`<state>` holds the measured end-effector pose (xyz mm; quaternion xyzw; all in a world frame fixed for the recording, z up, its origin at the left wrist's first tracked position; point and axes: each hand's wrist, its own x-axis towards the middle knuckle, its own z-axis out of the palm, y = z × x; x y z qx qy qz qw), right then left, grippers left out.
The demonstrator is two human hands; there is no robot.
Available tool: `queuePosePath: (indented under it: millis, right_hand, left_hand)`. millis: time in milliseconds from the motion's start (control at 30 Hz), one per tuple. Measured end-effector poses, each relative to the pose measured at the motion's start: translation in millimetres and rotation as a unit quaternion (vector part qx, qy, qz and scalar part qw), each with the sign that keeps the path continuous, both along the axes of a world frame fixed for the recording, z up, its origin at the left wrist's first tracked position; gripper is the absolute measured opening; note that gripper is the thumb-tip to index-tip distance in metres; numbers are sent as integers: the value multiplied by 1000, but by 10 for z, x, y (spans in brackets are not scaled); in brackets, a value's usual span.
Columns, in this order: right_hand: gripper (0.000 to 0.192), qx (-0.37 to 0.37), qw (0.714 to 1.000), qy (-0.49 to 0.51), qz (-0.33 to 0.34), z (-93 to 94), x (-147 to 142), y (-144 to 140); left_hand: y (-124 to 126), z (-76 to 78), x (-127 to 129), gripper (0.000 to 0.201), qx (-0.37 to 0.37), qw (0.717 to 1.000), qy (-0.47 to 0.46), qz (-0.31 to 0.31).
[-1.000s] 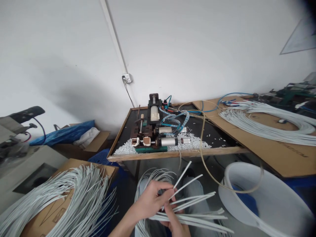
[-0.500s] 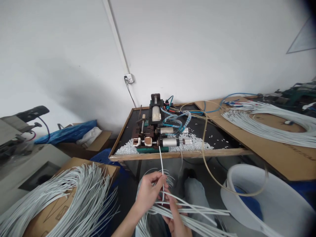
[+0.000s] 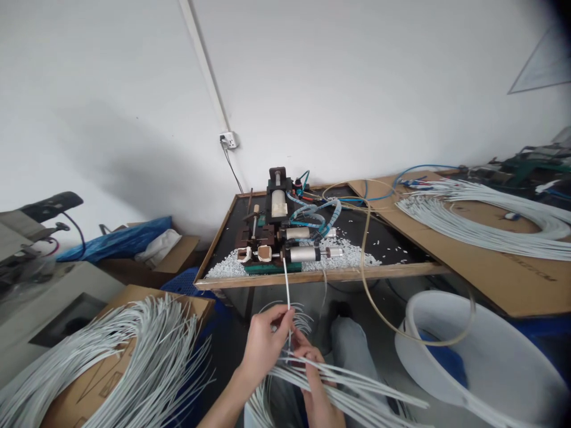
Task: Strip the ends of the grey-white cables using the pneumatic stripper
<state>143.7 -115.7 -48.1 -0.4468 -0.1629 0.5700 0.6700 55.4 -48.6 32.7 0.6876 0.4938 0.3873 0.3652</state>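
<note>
At the far left a fan of loose white cables (image 3: pixel 134 351) spills over a cardboard box (image 3: pixel 134 356), well apart from the hands. Moving right, the left hand (image 3: pixel 263 348) is raised above the lap with thumb and forefinger pinched narrowly on a single white cable (image 3: pixel 286 285), holding it close to its lower part. That cable stands almost upright, its long axis running straight away from the grip toward the small pneumatic machine (image 3: pixel 279 238) on the black-topped table (image 3: pixel 312 276); its free tip seems to lie at or just beside the machine's front edge, though whether it has entered the fixture cannot be told. The machine therefore lies directly ahead of and above the left hand, which is the nearer of the two to it. Just right of and below it, the right hand (image 3: pixel 319 386) is closed around a bundle of white cables (image 3: pixel 352 389) that lies nearly level, running off to the right across the lap, crosswise to the upright one. Farther right sits a white plastic tub (image 3: pixel 482 362) with a beige hose (image 3: pixel 370 285) looping over it, and beyond that a cardboard sheet (image 3: pixel 491 267) bears a large coil of white cables (image 3: pixel 491 220).
</note>
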Motion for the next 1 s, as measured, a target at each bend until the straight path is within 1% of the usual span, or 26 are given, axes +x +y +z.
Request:
queuePosePath:
  millis: [100, 200, 333, 433, 567, 700, 833, 1000]
  right_hand:
    - [51, -1, 999, 30, 18, -7, 30, 6]
    - [43, 2, 997, 72, 26, 92, 43, -81]
    - [40, 29, 987, 147, 48, 238, 52, -147]
    - [43, 32, 986, 154, 59, 280, 61, -121]
    - [40, 35, 984, 162, 65, 283, 75, -93]
    - [40, 42, 982, 167, 75, 273, 83, -92]
    - [39, 52, 980, 171, 83, 261, 81, -92]
    - [42, 34, 981, 169, 84, 242, 67, -92]
  left_hand:
    - [125, 31, -104, 32, 14, 997, -45, 55]
    - [287, 25, -255, 34, 28, 992, -55, 106]
    - [466, -34, -420, 38, 42, 988, -56, 138]
    - [559, -87, -487, 39, 51, 984, -55, 161]
    - [637, -141, -516, 42, 53, 984, -46, 166]
    - [663, -170, -500, 43, 57, 985, -45, 156]
    - [663, -162, -478, 43, 47, 988, -41, 143]
    - [662, -131, -467, 43, 39, 988, -30, 143]
